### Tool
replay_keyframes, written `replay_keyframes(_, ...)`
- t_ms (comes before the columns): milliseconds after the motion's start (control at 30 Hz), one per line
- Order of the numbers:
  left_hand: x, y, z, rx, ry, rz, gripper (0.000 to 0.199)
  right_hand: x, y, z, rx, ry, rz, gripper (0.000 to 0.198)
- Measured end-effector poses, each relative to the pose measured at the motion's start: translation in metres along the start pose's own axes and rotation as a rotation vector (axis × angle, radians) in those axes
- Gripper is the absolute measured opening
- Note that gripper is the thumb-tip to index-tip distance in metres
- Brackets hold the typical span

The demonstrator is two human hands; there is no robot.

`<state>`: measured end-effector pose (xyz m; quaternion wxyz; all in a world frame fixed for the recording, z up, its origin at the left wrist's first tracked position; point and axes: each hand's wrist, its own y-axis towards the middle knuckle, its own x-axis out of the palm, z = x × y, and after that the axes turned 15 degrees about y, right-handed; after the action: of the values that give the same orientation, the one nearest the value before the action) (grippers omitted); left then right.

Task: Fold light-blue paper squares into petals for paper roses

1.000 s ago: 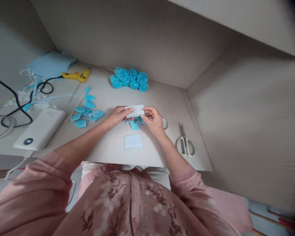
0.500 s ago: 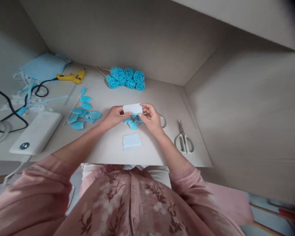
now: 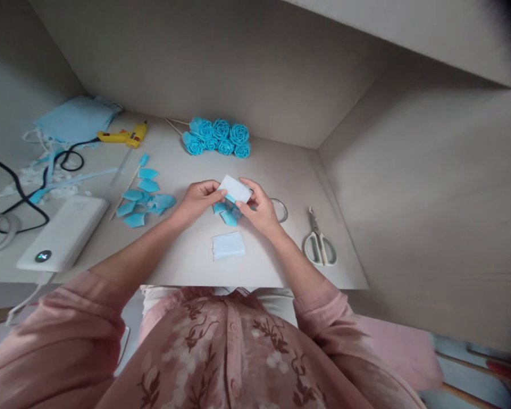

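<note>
Between my two hands a small white fabric piece [image 3: 235, 188] is held up, tilted down to the right, with a blue strip along its lower edge. My left hand [image 3: 201, 200] pinches its left end between thumb and fingers. My right hand [image 3: 259, 209] grips its right end the same way. Below it, partly hidden by the hands, lie several blue cut petals [image 3: 229, 217]. Nearer me a pale blue fabric rectangle [image 3: 229, 246] rests flat on the table. A roll of tape [image 3: 280, 210] sits just beyond my right hand, partly covered by it.
Scissors [image 3: 319, 241] lie at the right. Blue fabric roses [image 3: 219, 136] lie at the back. Several petals [image 3: 142, 199] and a stick [image 3: 125, 193] are at the left, near a yellow glue gun [image 3: 125, 135], a white power bank [image 3: 63, 233], black cable [image 3: 23, 196] and face masks [image 3: 76, 116].
The white fabric piece has turned from nearly level to slanting down to the right, and more of its blue edge shows. Both hands keep hold of it.
</note>
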<state>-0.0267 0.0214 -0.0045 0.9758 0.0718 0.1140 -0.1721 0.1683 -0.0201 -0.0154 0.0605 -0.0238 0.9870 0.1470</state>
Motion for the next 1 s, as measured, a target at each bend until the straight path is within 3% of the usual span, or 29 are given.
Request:
replay_keyframes(100,0.002,-0.001,0.001,-0.006,-0.127,-0.066,0.043,0.000,0.000,0.001,-0.037,0.016,0.030,0.056)
replay_keyframes(233,0.008,-0.003,-0.001,-0.078,-0.090,-0.153,0.045,0.001,-0.001,0.003,-0.037,0.020,0.045,0.057)
replay_keyframes(400,0.011,-0.002,-0.004,-0.172,-0.081,-0.085,0.039,0.002,-0.002,0.002,-0.061,-0.025,0.019,0.053)
replay_keyframes(600,0.002,0.001,0.000,-0.247,-0.328,-0.075,0.031,-0.013,0.003,-0.002,-0.245,-0.103,0.043,0.043)
replay_keyframes(833,0.001,-0.002,0.005,-0.273,-0.334,-0.176,0.030,-0.013,0.005,-0.008,-0.546,-0.431,-0.111,0.054)
replay_keyframes(1000,0.002,-0.004,0.004,-0.245,-0.204,-0.217,0.030,-0.007,0.003,-0.007,-0.507,-0.395,-0.173,0.029)
